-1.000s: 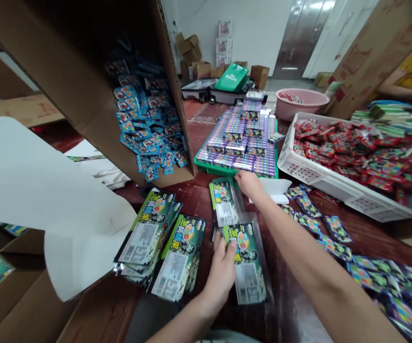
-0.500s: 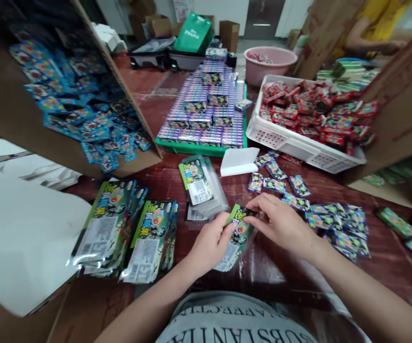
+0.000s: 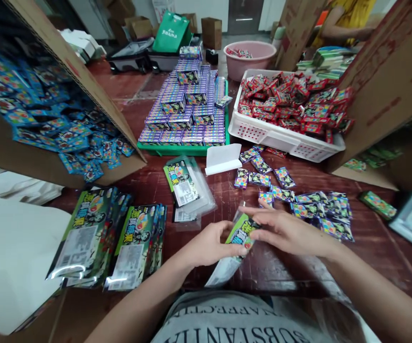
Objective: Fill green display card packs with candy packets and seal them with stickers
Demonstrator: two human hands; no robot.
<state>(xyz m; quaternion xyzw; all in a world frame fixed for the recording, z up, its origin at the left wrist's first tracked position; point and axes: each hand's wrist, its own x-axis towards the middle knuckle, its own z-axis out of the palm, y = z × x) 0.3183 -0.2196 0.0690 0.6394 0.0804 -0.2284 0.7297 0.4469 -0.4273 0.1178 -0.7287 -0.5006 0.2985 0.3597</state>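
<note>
A green and black printed plastic pouch [image 3: 240, 232] is tilted between my two hands, just in front of my shirt. My left hand [image 3: 209, 245] grips its left side, thumb across the printed front. On the upper right edge, the fingers of my right hand [image 3: 284, 231] are closed against the pouch. Whether anything lies inside it cannot be made out. Beyond my hands lie more flat pouches [image 3: 183, 183] with clear backs. Several small purple candy packets [image 3: 307, 209] are spread beside and past my right hand. Two stacks of printed pouches [image 3: 130, 247] sit to my left.
A green tray [image 3: 177, 149] piled with purple boxes stands ahead. Right of it is a white basket [image 3: 263, 133] of red packets, with a pink tub [image 3: 250, 64] behind. Cardboard boxes flank both sides; the left one holds blue packets [image 3: 84, 136]. A co-worker's arm [image 3: 337, 28] shows at upper right.
The view has shifted, so the surroundings sit further left. My left hand has moved along the pouch, its thumb now lower on the front; my right fingers have flattened along the pouch's edge.
</note>
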